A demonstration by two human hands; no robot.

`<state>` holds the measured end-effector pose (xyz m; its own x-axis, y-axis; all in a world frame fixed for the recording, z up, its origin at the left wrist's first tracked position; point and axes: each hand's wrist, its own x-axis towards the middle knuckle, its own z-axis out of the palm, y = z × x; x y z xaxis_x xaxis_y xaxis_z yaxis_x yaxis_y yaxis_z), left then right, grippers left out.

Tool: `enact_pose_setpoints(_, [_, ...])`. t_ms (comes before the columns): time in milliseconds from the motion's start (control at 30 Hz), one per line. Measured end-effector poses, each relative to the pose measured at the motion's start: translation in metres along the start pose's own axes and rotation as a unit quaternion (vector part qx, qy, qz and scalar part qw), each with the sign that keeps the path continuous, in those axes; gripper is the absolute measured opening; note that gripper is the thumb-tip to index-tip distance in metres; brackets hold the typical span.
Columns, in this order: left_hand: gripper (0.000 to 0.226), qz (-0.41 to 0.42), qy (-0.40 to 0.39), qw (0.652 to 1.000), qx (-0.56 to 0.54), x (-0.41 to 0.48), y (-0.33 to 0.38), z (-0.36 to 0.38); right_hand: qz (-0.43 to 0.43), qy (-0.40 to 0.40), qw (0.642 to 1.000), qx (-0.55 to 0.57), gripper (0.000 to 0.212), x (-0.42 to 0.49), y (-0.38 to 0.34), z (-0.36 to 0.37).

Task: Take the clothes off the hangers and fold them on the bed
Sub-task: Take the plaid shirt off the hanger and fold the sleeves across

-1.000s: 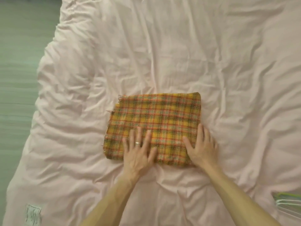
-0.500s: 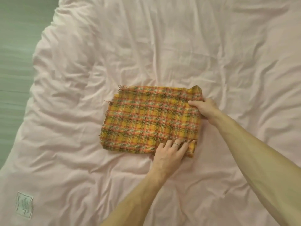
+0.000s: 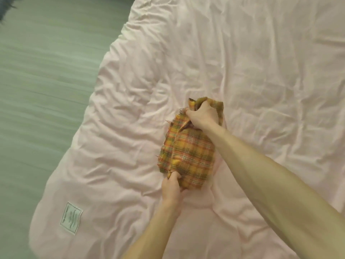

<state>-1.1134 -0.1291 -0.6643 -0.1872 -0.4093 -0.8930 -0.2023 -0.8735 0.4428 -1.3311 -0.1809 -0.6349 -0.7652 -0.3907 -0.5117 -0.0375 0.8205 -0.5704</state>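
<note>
The plaid cloth [image 3: 188,156] lies near the middle of the bed's pink cover [image 3: 261,71], partly doubled over on itself. The left hand [image 3: 172,186] grips its near edge. The right hand [image 3: 202,115] clutches the bunched far end. Judged step: folding the cloth across its width. The next move calls for setting the held edge squarely along the fringed edge, then letting go and smoothing it flat.

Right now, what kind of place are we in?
Most likely a bedroom. A wrinkled pink duvet with a sewn-on label covers what looks like a bed. The left hand and the right hand grip a yellow plaid cloth lying on it.
</note>
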Motion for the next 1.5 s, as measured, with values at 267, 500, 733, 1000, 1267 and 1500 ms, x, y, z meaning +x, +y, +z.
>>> enact_pose_setpoints(267, [0.025, 0.008, 0.019, 0.998, 0.066, 0.022, 0.019, -0.033, -0.154, 0.101, 0.982, 0.046, 0.027, -0.028, 0.019, 0.035])
enact_pose_setpoints(500, [0.054, 0.127, -0.023, 0.986, 0.108, 0.02, 0.017, -0.037, -0.222, 0.133, 0.948, -0.185, 0.066, -0.06, 0.084, 0.051])
enact_pose_setpoints(733, [0.026, 0.192, 0.096, 0.911, 0.351, 0.041, 0.032, -0.031, -0.104, -0.025, 0.939, -0.328, 0.074, -0.05, 0.097, 0.067])
enact_pose_setpoints(1000, [0.069, 0.322, 0.077, 0.791, 0.514, 0.051, 0.065, -0.016, 0.0, 0.212, 0.973, 0.094, 0.053, -0.086, 0.105, 0.063])
enact_pose_setpoints(1267, [0.058, 0.217, -0.077, 0.807, 0.543, 0.051, 0.081, 0.005, 0.14, -0.032, 0.967, 0.211, 0.053, -0.1, 0.128, 0.041])
enact_pose_setpoints(1500, [0.03, 0.008, -0.191, 0.884, 0.427, -0.038, -0.006, 0.028, 0.011, 0.083, 0.989, 0.122, 0.048, -0.082, 0.144, -0.05])
